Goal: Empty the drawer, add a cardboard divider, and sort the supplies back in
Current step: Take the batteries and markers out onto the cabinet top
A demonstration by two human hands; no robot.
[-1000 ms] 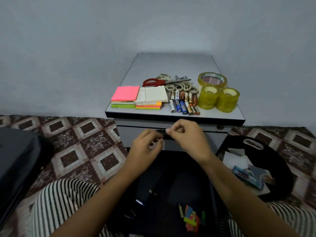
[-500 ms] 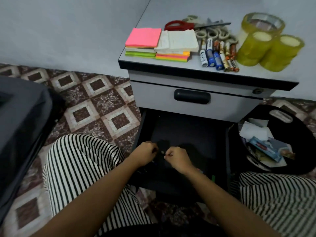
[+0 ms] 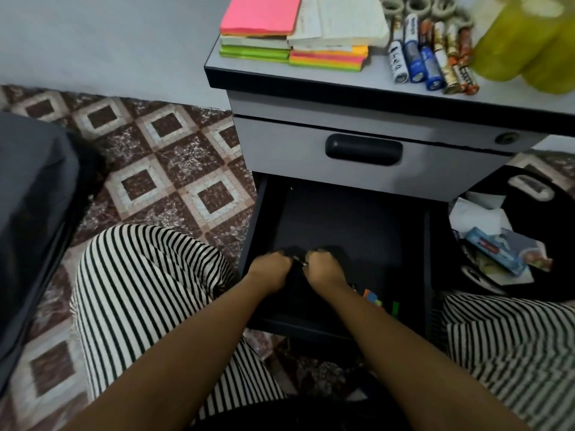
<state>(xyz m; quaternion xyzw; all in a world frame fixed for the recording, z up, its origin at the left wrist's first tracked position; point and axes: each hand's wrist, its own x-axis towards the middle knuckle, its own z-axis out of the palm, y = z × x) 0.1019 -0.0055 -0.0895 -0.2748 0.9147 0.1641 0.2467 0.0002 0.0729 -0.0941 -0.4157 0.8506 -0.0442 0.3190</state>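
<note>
Left grip: curls inward, knuckles up, low inside the open lower drawer, near its front edge.
Right grip: curls the same way, just beside the left, knuckles almost touching.
Both clamped on a small dark item pinched between them; shows a faint metallic glint, too small to identify.
Just behind the grips: a dark shape on the drawer floor, outline unclear.
Right of the right wrist, still in the drawer: coloured sticky flags and a green strip, lying flat.
Above: upper drawer shut, black handle centred, keyhole at its right.
On the tabletop, left to right: pink-topped sticky-note stack; white notepad on an orange-yellow stack; row of batteries side by side; yellow tape rolls, cut off by the frame. Grey rings behind the batteries.
Right of the cabinet: black bin on the floor, holds crumpled paper and a blue packet.
Either side of the drawer: knees in striped trousers.
Left: patterned tile floor; dark grey object at the frame edge.
</note>
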